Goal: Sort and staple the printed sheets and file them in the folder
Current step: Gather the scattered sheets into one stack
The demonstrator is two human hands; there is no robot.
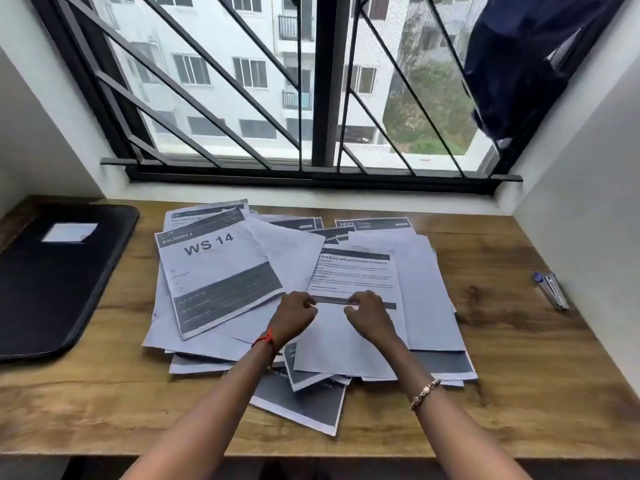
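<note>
Loose sheets [221, 271] lie fanned across mid-bench [519, 393]. Left hand [294, 313] and right hand [369, 315] rest side by side on the top sheet [349, 337], fingers curled; a pinch cannot be confirmed. The top sheet's long axis runs away from the person, heading toward the window. Black folder [59, 282] lies shut at the left edge, stapler [552, 291] near the right wall. Bare wood either side of the pile.
</note>
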